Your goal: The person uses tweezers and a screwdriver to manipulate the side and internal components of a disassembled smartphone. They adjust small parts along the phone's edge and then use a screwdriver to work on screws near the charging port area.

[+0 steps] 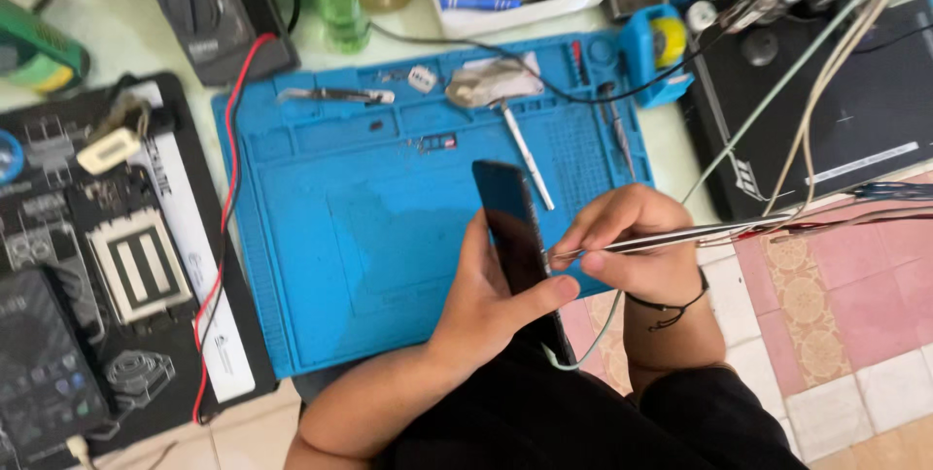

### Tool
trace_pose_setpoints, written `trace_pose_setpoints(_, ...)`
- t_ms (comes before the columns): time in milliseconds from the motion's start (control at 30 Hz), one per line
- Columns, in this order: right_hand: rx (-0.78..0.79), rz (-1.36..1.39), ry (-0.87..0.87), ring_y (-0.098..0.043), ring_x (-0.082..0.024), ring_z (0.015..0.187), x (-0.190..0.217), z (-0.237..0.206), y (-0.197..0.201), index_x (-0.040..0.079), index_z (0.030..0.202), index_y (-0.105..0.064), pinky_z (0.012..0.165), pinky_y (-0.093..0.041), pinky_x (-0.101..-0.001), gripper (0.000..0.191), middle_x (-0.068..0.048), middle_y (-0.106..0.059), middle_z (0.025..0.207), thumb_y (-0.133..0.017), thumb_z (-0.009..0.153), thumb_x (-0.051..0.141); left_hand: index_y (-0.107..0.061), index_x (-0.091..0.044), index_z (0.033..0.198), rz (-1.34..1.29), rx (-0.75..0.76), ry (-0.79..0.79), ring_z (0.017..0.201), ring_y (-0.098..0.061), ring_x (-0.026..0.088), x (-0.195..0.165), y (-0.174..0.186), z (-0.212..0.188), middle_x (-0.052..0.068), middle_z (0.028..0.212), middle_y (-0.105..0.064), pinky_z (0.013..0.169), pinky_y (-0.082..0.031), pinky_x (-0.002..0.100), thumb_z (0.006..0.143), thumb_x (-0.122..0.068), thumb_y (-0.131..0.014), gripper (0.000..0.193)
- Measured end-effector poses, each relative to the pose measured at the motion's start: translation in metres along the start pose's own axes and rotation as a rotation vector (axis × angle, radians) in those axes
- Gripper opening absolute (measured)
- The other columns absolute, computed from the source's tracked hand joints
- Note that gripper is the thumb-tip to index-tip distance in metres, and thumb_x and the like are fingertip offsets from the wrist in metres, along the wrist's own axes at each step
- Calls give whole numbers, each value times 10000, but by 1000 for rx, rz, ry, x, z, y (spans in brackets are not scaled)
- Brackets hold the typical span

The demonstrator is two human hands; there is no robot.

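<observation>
Phone in left hand

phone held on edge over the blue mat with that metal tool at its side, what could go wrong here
1. The left hand grips the phone only by its edges, above the blue mat; it might slip and drop.
2. The right hand presses thin tweezers against the phone's edge; a slip could scratch it or jab the left thumb.
3. Loose cables hang across the right hand and could snag it.

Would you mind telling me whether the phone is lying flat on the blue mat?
No, the left hand holds the phone up above the blue mat.
</observation>
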State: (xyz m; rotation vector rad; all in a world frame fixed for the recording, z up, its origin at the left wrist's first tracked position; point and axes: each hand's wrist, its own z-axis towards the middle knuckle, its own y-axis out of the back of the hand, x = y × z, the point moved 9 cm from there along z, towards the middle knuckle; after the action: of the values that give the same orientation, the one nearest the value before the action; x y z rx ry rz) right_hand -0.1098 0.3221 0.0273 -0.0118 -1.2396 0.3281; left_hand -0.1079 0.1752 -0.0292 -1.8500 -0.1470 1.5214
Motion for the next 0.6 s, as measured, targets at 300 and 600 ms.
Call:
trace_pose_setpoints(300,-2,-6,42,-767,-251,832,3,0,-1,9,995,-601,759,-673,-344,187,-206,-727,973,-776,930,9,-429,-35,1266,-64,22,16,1050,-597,135,-16,-9,-1,54,1107,-582,925,-526,293,841,-87,-845,598)
trace_pose_setpoints(600,1,-20,44,-773,-246,846,4,-4,0,4,1001,-594,760,-681,-336,187,-206,-725,951,-770,940,7,-435,-17,1254,3,27,0,1047,-593,145,-15,-7,-4,72,1104,-576,911,-525,301,855,-100,-870,596)
